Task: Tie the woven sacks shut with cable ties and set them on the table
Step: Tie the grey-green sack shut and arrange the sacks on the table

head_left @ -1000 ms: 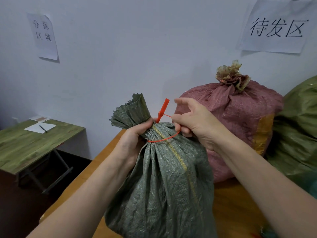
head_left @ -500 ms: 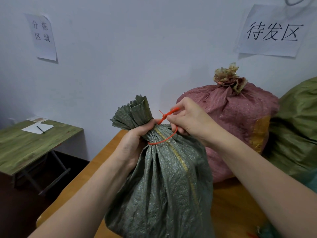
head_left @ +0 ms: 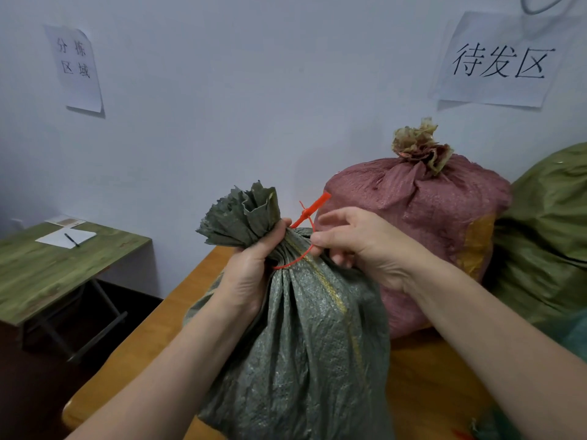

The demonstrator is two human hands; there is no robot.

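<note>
Two hands meet at the neck of the sack (head_left: 295,344), which stands on the worktop (head_left: 152,328) at lower centre of the frame. Your left hand (head_left: 251,268) clenches the gathered neck; your right hand (head_left: 359,246), fingers curled, pinches the loop of the tie (head_left: 306,214) just beside it. The weave looks soft and slick, so grip just below the frill, where the pleats bunch. The tie looks thin and springy; its tail, sticking up at centre, is likely the place to pull.

Left grip (head_left: 251,274) clenched, thumb uppermost, right grip (head_left: 359,246) just beside, fingers curled pinching, bare forearms extended forward
</note>
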